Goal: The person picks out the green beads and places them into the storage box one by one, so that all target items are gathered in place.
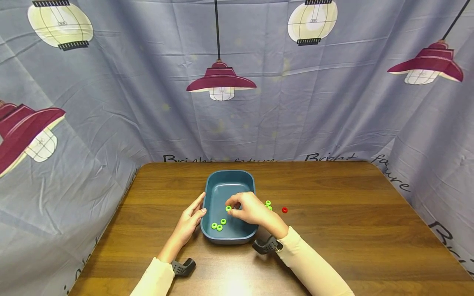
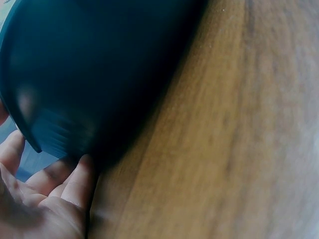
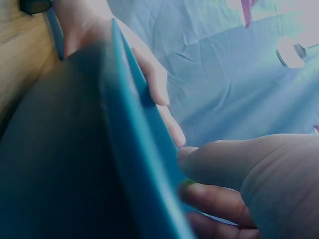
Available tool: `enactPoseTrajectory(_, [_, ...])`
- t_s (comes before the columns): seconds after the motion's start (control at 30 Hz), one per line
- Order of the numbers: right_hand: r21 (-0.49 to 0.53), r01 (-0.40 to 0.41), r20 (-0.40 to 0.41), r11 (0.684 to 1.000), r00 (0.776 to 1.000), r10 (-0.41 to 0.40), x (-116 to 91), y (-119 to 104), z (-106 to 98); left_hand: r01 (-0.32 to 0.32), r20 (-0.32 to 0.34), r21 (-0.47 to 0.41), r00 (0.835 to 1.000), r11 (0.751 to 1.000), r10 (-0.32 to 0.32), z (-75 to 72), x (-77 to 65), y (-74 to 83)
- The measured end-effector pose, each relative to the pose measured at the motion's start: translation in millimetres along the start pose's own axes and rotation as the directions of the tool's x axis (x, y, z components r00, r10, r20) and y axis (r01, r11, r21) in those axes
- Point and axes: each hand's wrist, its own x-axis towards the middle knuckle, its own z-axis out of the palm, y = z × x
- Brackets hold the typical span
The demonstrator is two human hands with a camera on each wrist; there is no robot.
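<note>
A blue-green rectangular bin (image 1: 229, 239) rests on the wooden table. On its left side, my left hand (image 1: 189, 220) holds the wall, with the thumb at the rim and the fingers against the outside (image 2: 55, 199). Over the inside of the bin, my right hand (image 1: 249, 207) pinches a small green ring (image 1: 228, 208) between thumb and fingertips. In the right wrist view, only a sliver of that ring (image 3: 188, 182) shows between the fingers. Three more green rings (image 1: 219, 227) lie on the bin's floor, near its front left corner.
Outside the bin to the right, a few green rings (image 1: 268, 203) lie close together, partly hidden behind my right hand. A red ring (image 1: 284, 210) sits farther right. The brown table (image 1: 352, 222) extends to both sides, with a printed grey curtain (image 1: 237, 123) behind it.
</note>
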Motion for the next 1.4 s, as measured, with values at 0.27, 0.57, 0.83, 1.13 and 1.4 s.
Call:
enactPoseTrajectory(0.27, [-0.026,-0.012,0.047,1.000,0.999,0.013,5,-8,12,0.005,0.000,0.021,1.000,1.000,-0.005,0.6,-1.3,1.9])
enactPoseTrajectory(0.57, [-0.083,-0.018,0.110,0.996,0.994,0.027,5,-9,25,0.001,-0.003,0.023,1.000,1.000,-0.001,0.6,-2.1,0.7])
enactPoseTrajectory(0.83, [-0.152,-0.022,0.148,0.988,0.988,0.044,5,-8,28,-0.002,-0.005,0.030,1.000,1.000,0.003,0.2,-1.9,1.1])
enactPoseTrajectory(1.13, [-0.201,-0.059,0.185,0.978,0.978,0.097,5,-8,29,-0.009,-0.001,0.023,1.000,1.000,0.009,0.0,-1.3,1.4])
enactPoseTrajectory(1.4, [-0.233,-0.060,0.192,0.971,0.976,0.106,5,-10,31,-0.008,0.009,-0.001,1.000,1.000,0.008,0.7,-1.2,1.7])
